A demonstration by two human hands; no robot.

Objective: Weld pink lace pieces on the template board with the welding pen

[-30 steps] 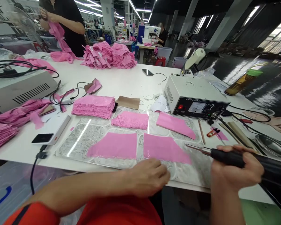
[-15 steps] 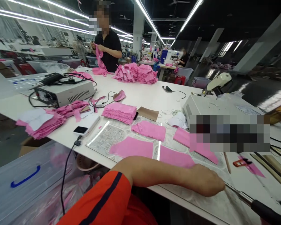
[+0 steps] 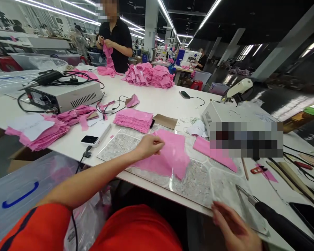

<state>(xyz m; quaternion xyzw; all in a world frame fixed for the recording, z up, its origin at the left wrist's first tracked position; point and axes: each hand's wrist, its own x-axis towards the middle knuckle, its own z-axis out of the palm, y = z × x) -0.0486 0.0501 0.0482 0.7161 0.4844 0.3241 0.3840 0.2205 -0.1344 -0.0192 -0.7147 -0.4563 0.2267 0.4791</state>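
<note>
My left hand [image 3: 149, 145] is over the middle of a grey marble-patterned board [image 3: 200, 179], its fingers pinched together at the edge of a pink fabric piece [image 3: 176, 157]. That piece looks partly raised and overlaps other pink fabric beneath it. At the board's front right edge, my right hand [image 3: 232, 225] has its fingers stretched out and holds nothing. Just beyond it lies a black-handled tool [image 3: 272, 218] with a thin metal tip, apart from the hand. A narrow pink fabric stack [image 3: 214, 153] rests on the right of the board.
Behind the board sits a neat pink fabric stack [image 3: 133, 121] beside a brown card [image 3: 165, 121]. A white power bank [image 3: 102, 135] lies left. Grey metal boxes stand left [image 3: 75, 96] and right [image 3: 232, 113]. Orange-handled snips [image 3: 258, 169] lie right. Across the table a person [image 3: 116, 40] handles pink fabric.
My left hand has swung left from the tool's tip to the pink fabric. A flat pink piece has been shifted off the board's front middle. My right hand has come into view, off the tool.
</note>
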